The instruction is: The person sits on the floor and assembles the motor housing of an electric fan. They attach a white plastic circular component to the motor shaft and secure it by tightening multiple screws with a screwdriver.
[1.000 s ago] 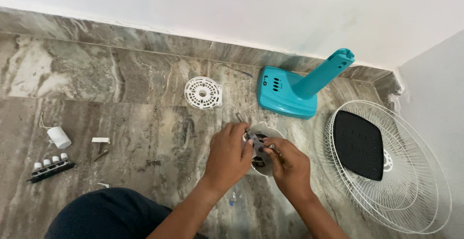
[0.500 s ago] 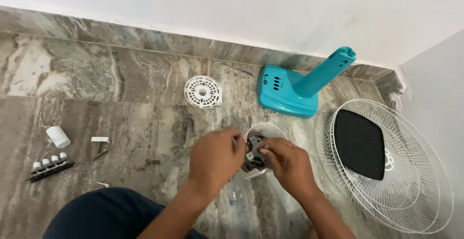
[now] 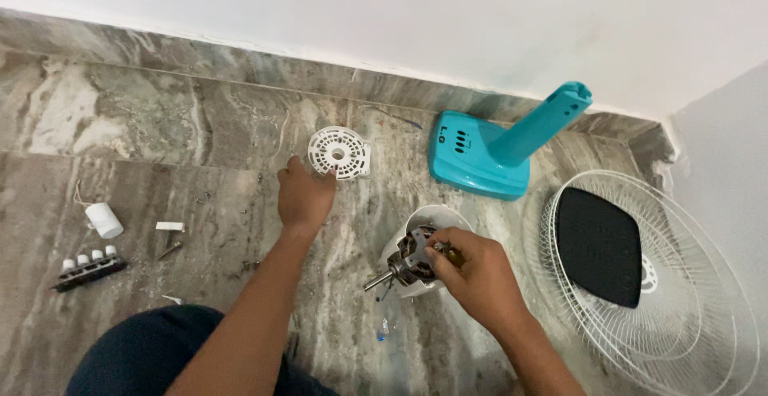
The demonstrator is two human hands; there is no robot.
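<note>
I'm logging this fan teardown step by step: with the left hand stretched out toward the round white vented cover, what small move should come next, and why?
Probably close the left hand on the round white vented plastic cover: the fingers are beside its rim, not yet gripping. The right hand steadies the grey metal fan motor in its white housing.
</note>
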